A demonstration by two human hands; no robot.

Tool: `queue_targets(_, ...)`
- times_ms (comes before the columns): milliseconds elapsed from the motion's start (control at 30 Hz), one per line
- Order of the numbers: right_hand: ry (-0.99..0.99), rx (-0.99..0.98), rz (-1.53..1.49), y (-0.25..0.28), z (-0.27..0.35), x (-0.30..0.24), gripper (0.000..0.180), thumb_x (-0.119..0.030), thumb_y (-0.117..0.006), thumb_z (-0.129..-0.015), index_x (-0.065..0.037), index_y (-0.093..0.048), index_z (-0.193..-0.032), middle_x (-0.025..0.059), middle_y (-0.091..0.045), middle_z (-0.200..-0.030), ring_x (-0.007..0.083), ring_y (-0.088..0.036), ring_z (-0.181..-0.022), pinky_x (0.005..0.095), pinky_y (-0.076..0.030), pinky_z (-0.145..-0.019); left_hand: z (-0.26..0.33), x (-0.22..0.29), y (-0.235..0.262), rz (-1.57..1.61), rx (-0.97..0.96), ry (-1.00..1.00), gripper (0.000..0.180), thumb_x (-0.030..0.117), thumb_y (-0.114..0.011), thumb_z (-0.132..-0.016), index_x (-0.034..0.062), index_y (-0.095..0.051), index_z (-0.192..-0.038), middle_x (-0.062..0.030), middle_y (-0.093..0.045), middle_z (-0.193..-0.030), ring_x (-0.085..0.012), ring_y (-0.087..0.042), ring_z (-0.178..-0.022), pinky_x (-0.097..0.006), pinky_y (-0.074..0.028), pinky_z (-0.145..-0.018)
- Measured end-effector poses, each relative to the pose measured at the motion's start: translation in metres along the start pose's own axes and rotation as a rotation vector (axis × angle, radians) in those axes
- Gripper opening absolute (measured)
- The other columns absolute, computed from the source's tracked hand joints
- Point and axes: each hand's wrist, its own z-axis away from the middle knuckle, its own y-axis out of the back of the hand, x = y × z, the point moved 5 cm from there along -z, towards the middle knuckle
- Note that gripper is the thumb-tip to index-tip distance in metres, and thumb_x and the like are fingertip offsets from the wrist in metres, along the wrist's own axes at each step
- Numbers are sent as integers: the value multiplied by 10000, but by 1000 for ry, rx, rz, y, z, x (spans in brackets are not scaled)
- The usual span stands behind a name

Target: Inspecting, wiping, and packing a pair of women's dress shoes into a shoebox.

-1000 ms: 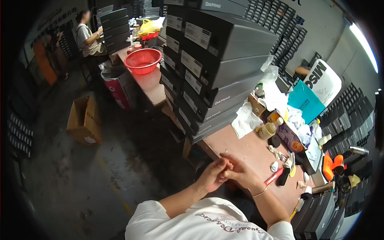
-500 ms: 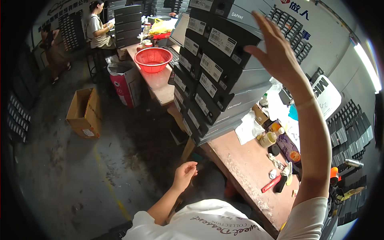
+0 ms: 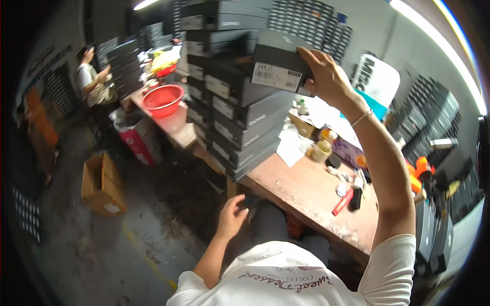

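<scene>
My right hand [image 3: 326, 76] is raised high and grips the end of a dark grey shoebox [image 3: 278, 64] with a white label, held at the top of a tall stack of similar boxes [image 3: 240, 117]. The stack stands on the left end of a brown worktable [image 3: 306, 196]. Down by the table's front edge, my left hand [image 3: 232, 217] hangs with its fingers loosely apart, and I see nothing in it.
Tape rolls [image 3: 321, 150], a red marker [image 3: 342, 202] and small clutter lie on the table right of the stack. A red basin [image 3: 163, 99] sits farther back. An open cardboard box [image 3: 102, 183] stands on the floor. Another person [image 3: 92, 79] works at the far left.
My right hand went up from the table to the stack's top and now holds a grey box. My left hand dropped away from it to the table edge.
</scene>
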Motion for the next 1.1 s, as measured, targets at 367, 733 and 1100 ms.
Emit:
queue_targets(367,-337,-140,-13,35,342,-75,576,-50,-733,-673,-95,-610,-1234,209,-526,-1287,395,-515,-1214,440,-486,-974,-47,-30,-126,472,-492,385,565,243,-588,-958,34,-370,-1435,-144,-419,-1436,-243,-408,-1316,-375,-345,-1065)
queue_targets(733,-1877,-80,-1193,-103,539,-36,457,-245,-739,-844,17,-564,-1176,70,-633,-967,134,-610,-851,257,-500,-735,-22,-104,-304,463,-662,817,521,231,-723,-873,30,-501,-1300,-90,-618,-1019,-150,-587,-951,-276,-479,-849)
queue_targets(1100,-2127,102,-1337,-102,545,17,312,-225,-633,-931,-21,-572,-1159,-20,-609,-852,55,-581,-702,201,-465,-608,-18,-100,-270,413,-1070,810,363,300,-533,-979,47,-541,-1240,-50,-618,-971,-127,-601,-909,-262,-486,-802)
